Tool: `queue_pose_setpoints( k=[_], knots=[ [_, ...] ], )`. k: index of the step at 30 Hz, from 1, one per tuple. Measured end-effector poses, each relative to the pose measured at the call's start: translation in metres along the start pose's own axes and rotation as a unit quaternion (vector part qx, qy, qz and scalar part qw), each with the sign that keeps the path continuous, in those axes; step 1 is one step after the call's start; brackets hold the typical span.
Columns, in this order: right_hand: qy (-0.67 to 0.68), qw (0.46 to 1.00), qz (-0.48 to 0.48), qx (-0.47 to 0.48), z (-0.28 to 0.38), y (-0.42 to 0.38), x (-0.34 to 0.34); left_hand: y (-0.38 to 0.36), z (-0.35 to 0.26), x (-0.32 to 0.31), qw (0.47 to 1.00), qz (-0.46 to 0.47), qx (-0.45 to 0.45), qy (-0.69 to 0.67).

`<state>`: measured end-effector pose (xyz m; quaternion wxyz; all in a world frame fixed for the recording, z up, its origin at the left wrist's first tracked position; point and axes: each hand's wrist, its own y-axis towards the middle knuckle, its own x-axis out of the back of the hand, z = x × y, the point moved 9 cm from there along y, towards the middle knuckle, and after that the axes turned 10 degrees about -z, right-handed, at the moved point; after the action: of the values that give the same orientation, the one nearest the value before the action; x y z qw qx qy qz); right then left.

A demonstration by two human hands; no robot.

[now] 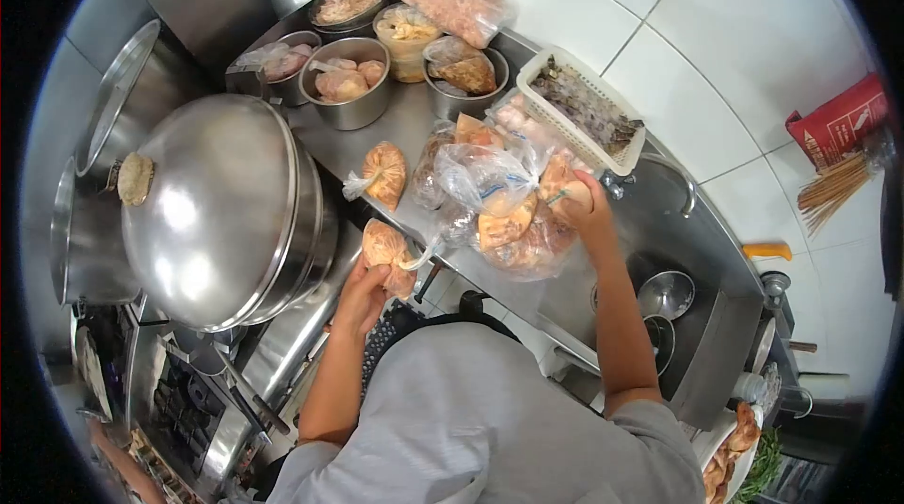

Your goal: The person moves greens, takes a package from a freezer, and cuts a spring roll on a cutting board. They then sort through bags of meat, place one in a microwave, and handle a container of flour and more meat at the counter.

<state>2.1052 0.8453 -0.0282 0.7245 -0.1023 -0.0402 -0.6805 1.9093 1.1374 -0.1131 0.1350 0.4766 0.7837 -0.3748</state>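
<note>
My left hand [361, 297] grips a small knotted plastic bag of orange-pink food [384, 245] just off the counter's front edge. On the right, my right hand [590, 208] has its fingers closed around another small bag of orange food [559, 175], at the side of a pile. That pile holds a larger clear plastic bag [541, 245] with reddish contents and several filled bags. A similar tied bag [385, 173] lies alone on the steel counter [344, 142], above my left hand.
Behind the bags stand a steel pot of raw chicken [346, 95], a pot with a bagged brown piece [466, 76] and a white basket of shrimp [584, 109]. A large domed steel steamer [212, 212] is at left. The sink [673, 255] lies right.
</note>
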Motion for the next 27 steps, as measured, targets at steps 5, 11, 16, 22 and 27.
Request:
queue_pose_setpoints(
  k=[5, 11, 16, 22, 27],
  knots=[
    [0.225, 0.971, 0.04, -0.075, -0.023, 0.003, 0.006, 0.0, 0.0, -0.001, 1.0, 0.009, -0.013, -0.012],
    [0.291, 0.951, 0.067, -0.084, -0.009, -0.003, -0.005, -0.003, -0.004, 0.005, 1.0, 0.01, -0.012, -0.007],
    [0.384, 0.903, 0.083, -0.176, -0.031, -0.01, -0.006, -0.005, -0.007, -0.001, 1.0, 0.024, -0.007, -0.01],
    [0.325, 0.932, 0.118, -0.106, 0.038, -0.026, -0.054, 0.002, 0.021, 0.024, 0.998, -0.018, -0.01, 0.067],
    [0.131, 0.977, 0.163, 0.033, 0.083, -0.033, -0.158, 0.01, 0.019, 0.033, 0.998, -0.048, -0.021, -0.032]
  ],
)
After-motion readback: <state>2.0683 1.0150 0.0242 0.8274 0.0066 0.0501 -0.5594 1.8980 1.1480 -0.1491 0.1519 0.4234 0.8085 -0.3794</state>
